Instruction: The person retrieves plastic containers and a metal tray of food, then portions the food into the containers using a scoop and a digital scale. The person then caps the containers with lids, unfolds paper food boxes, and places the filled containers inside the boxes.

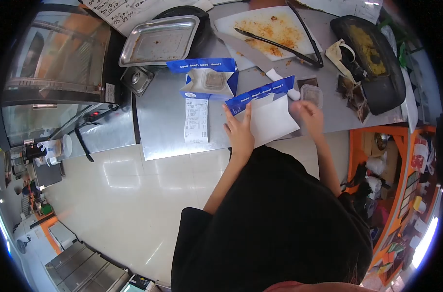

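Observation:
A blue-and-white takeaway box [271,117] with an opened flap lies at the table's front edge. On its left side rests my left hand [240,130], index and middle fingers spread in a V. My right hand [310,117] is at the box's right edge, its fingers curled together; what they hold, if anything, is hidden. Just beyond it sits a small clear lidded tub [311,96]. To the left stands a second box [185,91] of the same kind, open, with a small tub [215,80] in it. A printed receipt [196,121] hangs down in front of that box.
Behind the boxes are a knife [248,51], black tongs [280,47] and a stained white cutting board [299,34]. A metal tray [160,41] is at the back left. On the right, a black tray [377,92] holds yellow food. A glass-fronted cabinet [51,73] stands far left.

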{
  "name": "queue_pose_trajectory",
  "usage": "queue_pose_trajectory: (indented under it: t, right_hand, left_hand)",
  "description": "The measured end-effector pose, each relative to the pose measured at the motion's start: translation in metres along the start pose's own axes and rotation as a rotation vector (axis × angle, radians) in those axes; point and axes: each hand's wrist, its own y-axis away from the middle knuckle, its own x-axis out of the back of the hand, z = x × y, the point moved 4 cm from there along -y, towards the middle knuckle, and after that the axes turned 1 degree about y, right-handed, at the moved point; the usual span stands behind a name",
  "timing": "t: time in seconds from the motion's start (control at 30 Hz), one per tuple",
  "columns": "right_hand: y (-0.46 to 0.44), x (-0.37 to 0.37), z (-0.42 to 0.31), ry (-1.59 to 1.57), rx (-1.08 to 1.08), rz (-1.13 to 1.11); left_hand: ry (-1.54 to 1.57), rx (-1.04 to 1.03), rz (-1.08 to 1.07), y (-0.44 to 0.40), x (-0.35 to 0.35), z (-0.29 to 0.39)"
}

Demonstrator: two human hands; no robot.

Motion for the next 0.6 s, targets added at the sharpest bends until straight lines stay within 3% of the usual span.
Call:
queue_pose_trajectory:
  t: [0.03, 0.13, 0.23, 0.33, 0.43, 0.53, 0.6]
  right_hand:
    - [-0.007, 0.011, 0.005, 0.179, 0.086, 0.115]
    - [-0.017, 0.020, -0.022, 1.115, 0.242, 0.421]
    - [-0.027, 0.027, -0.010, 1.069, -0.043, 0.286]
    - [-0.030, 0.041, 0.007, 0.679, 0.123, 0.338]
    - [0.000, 0.023, -0.058, 0.449, 0.317, 0.239]
    - [0.019, -0.029, -0.092, 0.280, 0.375, -0.280]
    - [0.021, -0.068, -0.078, 0.310, 0.278, -0.341]
  left_hand:
    - [-0.013, -0.003, 0.009, 0.001, 0.000, 0.001]
    - [-0.018, 0.003, -0.023, 0.002, 0.002, 0.001]
    - [-0.013, 0.034, -0.063, 0.001, -0.001, -0.001]
    - [0.006, 0.041, -0.054, 0.002, -0.004, -0.003]
    - [0.016, 0.070, -0.087, 0.002, -0.005, -0.003]
    - [0.094, 0.041, -0.020, 0.002, -0.002, -0.003]
    - [0.130, 0.040, -0.064, 0.002, 0.000, -0.004]
